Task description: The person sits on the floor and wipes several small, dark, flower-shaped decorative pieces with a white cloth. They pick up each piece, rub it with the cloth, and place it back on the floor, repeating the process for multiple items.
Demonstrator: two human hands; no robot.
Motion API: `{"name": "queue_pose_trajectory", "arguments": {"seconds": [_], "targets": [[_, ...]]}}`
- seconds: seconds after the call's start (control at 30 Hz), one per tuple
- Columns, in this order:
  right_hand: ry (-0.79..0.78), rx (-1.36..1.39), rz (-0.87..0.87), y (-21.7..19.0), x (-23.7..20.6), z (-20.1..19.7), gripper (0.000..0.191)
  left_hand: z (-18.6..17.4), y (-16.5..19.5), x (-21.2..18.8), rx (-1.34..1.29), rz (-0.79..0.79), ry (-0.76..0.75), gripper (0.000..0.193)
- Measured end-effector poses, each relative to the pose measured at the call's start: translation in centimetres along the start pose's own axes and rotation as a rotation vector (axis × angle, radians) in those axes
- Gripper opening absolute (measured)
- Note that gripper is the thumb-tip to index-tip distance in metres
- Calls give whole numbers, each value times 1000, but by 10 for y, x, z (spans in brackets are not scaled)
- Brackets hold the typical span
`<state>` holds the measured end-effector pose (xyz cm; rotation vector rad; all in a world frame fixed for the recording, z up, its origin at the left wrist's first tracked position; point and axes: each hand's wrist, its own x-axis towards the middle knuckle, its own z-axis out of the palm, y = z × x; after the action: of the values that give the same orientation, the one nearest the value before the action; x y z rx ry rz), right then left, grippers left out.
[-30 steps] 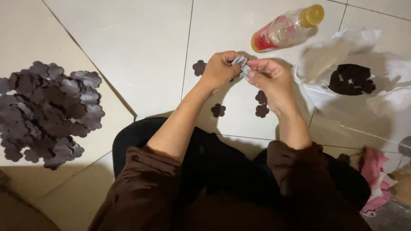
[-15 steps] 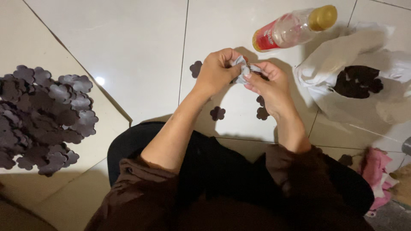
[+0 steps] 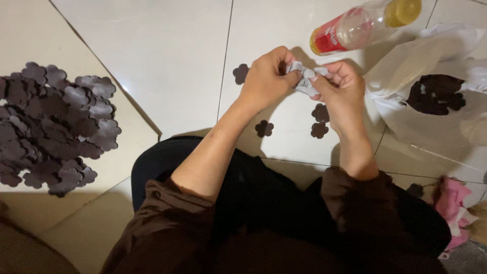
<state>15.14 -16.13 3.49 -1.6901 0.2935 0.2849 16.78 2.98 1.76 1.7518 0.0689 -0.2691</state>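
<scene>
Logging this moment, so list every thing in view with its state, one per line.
Left hand: pinching the grey piece.
Right hand: pinching the grey piece.
Grey piece: crumpled between both hands.
Bottle: lying down, capped.
White bag: open, dark pieces inside.
Flower pile: heaped on floor.

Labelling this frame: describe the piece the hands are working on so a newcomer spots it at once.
Start at the plastic bottle lying on the white tiled floor. Just below its red end, the left hand and right hand pinch a small crumpled grey piece between them. It is paler than the dark flower-shaped cutouts lying flat below, and is off the floor.
</scene>
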Motion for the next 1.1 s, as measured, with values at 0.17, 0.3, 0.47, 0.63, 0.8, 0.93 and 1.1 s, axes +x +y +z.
{"name": "queue_pose_trajectory", "arguments": {"seconds": [0.17, 0.3, 0.47, 0.63, 0.8, 0.93, 1.1], "targets": [[-17, 80, -48, -1, -3, 1, 14, 6, -5, 1, -289, 3, -97, 27], [-14, 139, -59, -6, -6, 4, 15, 6, -5, 2, -398, -57, -132, 25], [-44, 237, -2, -15, -8, 4, 15, 4, -5, 3, -436, -83, -102, 20], [-108, 326, 28, -17, -10, 2, 13, 4, -5, 4, -577, -95, -110, 16], [-205, 369, -13, -21, -12, 3, 27, 4, -3, 4, -612, -66, -171, 18], [-172, 369, 161, -28, -14, 3, 34, 3, -1, 3, -638, -19, -199, 17], [-195, 305, 173, -27, -11, 5, 15, 2, 2, 0, -551, -25, -147, 14]]}}
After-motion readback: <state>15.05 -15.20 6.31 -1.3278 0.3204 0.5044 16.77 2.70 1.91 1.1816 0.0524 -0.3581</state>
